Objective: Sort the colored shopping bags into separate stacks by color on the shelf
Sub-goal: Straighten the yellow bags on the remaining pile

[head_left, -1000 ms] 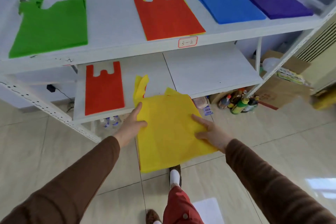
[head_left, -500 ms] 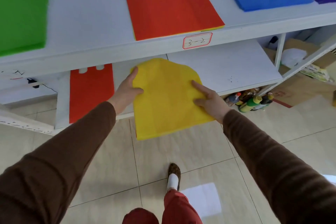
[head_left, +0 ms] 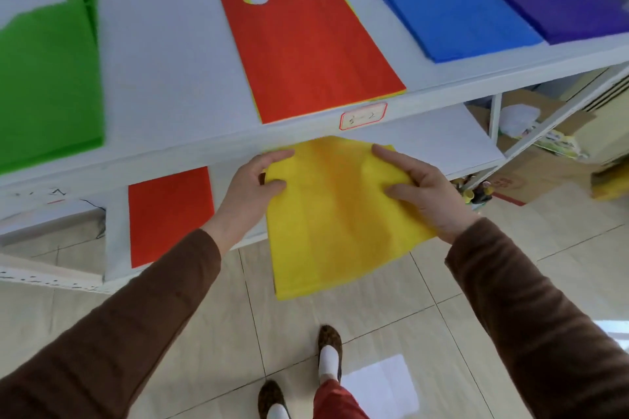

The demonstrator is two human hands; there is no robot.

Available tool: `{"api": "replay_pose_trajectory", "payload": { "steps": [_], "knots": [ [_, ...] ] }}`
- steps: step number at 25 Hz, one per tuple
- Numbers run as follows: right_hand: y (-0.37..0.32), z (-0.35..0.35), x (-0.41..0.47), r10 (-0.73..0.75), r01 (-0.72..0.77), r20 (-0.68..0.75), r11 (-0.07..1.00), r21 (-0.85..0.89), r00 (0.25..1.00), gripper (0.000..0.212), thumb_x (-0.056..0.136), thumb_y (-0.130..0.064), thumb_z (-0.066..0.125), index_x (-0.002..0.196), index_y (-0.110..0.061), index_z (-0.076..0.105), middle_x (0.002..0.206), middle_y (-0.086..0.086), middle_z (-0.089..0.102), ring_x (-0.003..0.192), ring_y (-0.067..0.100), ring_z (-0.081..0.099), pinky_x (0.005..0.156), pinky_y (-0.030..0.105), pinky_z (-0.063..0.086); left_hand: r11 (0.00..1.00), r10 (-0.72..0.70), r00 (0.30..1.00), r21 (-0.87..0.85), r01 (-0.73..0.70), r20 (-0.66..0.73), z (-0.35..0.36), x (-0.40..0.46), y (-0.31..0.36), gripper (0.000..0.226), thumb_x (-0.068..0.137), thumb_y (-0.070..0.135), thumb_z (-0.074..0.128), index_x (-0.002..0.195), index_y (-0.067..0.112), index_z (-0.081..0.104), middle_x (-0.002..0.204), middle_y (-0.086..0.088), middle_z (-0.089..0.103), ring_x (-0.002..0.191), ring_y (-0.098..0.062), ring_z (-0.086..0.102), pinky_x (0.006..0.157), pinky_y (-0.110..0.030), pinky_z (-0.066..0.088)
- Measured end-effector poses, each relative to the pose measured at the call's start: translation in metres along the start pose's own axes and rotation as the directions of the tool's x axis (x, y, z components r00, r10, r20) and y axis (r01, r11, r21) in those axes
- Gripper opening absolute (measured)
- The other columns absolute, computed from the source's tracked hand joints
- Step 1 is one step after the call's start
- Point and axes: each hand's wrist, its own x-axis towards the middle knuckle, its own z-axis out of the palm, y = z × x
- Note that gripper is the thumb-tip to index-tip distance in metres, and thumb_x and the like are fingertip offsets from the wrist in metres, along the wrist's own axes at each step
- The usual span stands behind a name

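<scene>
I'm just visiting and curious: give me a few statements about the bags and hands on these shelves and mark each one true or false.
1. Both hands hold the yellow bag. True: the left hand grips its left edge and the right hand its right edge.
2. The yellow bag lies wholly on the lower shelf. False: its near part hangs out over the floor.
3. A red bag lies on the lower shelf, left of the yellow bag. True.
4. The green bag lies between the blue and purple bags. False: it is at the far left of the upper shelf.
5. Yellow shows beneath the upper red bag. True.
6. The blue bag is on the lower shelf. False: it is on the upper shelf.
</scene>
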Motion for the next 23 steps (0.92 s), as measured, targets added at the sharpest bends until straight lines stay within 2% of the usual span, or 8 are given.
{"api": "replay_pose_trajectory", "payload": {
  "steps": [1, 3, 6, 10, 13, 16, 19, 23],
  "knots": [
    [-0.026, -0.008, -0.009, -0.055, 0.056, -0.018, 0.998, 0.008, 0.998, 0.061, 0.087, 0.008, 0.054, 0.132, -0.033, 0.059, 0.133, -0.019, 0.059, 0.117, 0.0, 0.058, 0.092, 0.019, 0.049, 0.998, 0.057, 0.998, -0.001, -0.057, 0.004, -0.003, -0.004, 0.028, 0.052, 0.084, 0.002, 0.06, 0.118, 0.041, 0.066, 0.127, 0.011, 0.063, 0.114, -0.016, 0.061, 0.097, -0.041, 0.051],
    [-0.073, -0.021, -0.018, -0.165, 0.166, -0.036, 0.986, 0.009, 0.986, 0.06, 0.087, 0.012, 0.049, 0.133, -0.024, 0.058, 0.136, -0.01, 0.059, 0.125, 0.01, 0.055, 0.101, 0.025, 0.045, 0.989, 0.131, 0.991, -0.069, -0.129, 0.019, -0.008, -0.009, 0.084, 0.042, 0.076, 0.005, 0.059, 0.105, 0.032, 0.072, 0.108, 0.008, 0.069, 0.092, -0.016, 0.063, 0.08, -0.036, 0.05],
    [-0.146, -0.04, -0.016, -0.29, 0.293, -0.066, 0.956, 0.027, 0.955, 0.055, 0.088, 0.012, 0.045, 0.132, -0.018, 0.059, 0.131, -0.008, 0.062, 0.119, 0.006, 0.058, 0.092, 0.018, 0.048, 0.969, 0.226, 0.973, -0.097, -0.229, -0.039, -0.023, -0.008, 0.17, 0.037, 0.077, 0.001, 0.058, 0.102, 0.025, 0.073, 0.091, 0.004, 0.069, 0.078, -0.013, 0.059, 0.071, -0.028, 0.047],
    [-0.23, -0.063, 0.014, -0.494, 0.497, -0.162, 0.867, -0.025, 0.854, 0.057, 0.085, 0.01, 0.048, 0.131, -0.022, 0.06, 0.136, -0.007, 0.06, 0.124, 0.008, 0.054, 0.106, 0.029, 0.043, 0.905, 0.404, 0.89, -0.05, -0.423, -0.211, -0.063, 0.031, 0.26, 0.047, 0.082, -0.004, 0.057, 0.117, 0.024, 0.069, 0.115, 0.002, 0.068, 0.095, -0.014, 0.066, 0.083, -0.029, 0.055],
    [-0.259, -0.074, 0.051, -0.569, 0.577, -0.217, 0.816, -0.031, 0.793, 0.061, 0.083, 0.011, 0.049, 0.134, -0.023, 0.057, 0.137, -0.005, 0.058, 0.117, 0.008, 0.057, 0.103, 0.028, 0.045, 0.855, 0.499, 0.82, 0.002, -0.519, -0.28, -0.093, 0.076, 0.294, 0.059, 0.085, 0.0, 0.058, 0.138, 0.026, 0.053, 0.137, 0.004, 0.055, 0.118, -0.013, 0.06, 0.098, -0.033, 0.052],
    [-0.238, -0.076, 0.101, -0.479, 0.491, -0.176, 0.87, 0.032, 0.86, 0.061, 0.086, 0.008, 0.05, 0.136, -0.026, 0.055, 0.138, -0.002, 0.058, 0.117, 0.016, 0.06, 0.094, 0.029, 0.052, 0.892, 0.443, 0.841, 0.061, -0.447, -0.31, -0.102, 0.121, 0.281, 0.071, 0.088, -0.002, 0.057, 0.149, 0.027, 0.035, 0.142, 0.009, 0.046, 0.123, -0.008, 0.054, 0.098, -0.03, 0.05],
    [-0.188, -0.068, 0.151, -0.3, 0.302, -0.101, 0.953, 0.005, 0.949, 0.06, 0.09, 0.004, 0.05, 0.139, -0.03, 0.051, 0.14, 0.001, 0.055, 0.111, 0.018, 0.063, 0.083, 0.026, 0.054, 0.948, 0.318, 0.889, 0.095, -0.304, -0.331, -0.096, 0.159, 0.23, 0.065, 0.088, -0.003, 0.056, 0.142, 0.03, 0.046, 0.125, 0.008, 0.058, 0.109, -0.009, 0.06, 0.085, -0.029, 0.055],
    [-0.126, -0.053, 0.195, -0.063, 0.047, -0.076, 0.981, -0.19, 0.995, 0.058, 0.091, 0.001, 0.053, 0.141, -0.027, 0.048, 0.145, 0.007, 0.047, 0.109, 0.024, 0.058, 0.094, 0.038, 0.052, 0.997, 0.049, 0.93, 0.079, -0.022, -0.365, -0.076, 0.187, 0.134, 0.06, 0.08, -0.01, 0.053, 0.128, 0.025, 0.059, 0.116, -0.002, 0.068, 0.089, -0.008, 0.066, 0.075, -0.03, 0.057]
  ]
}}
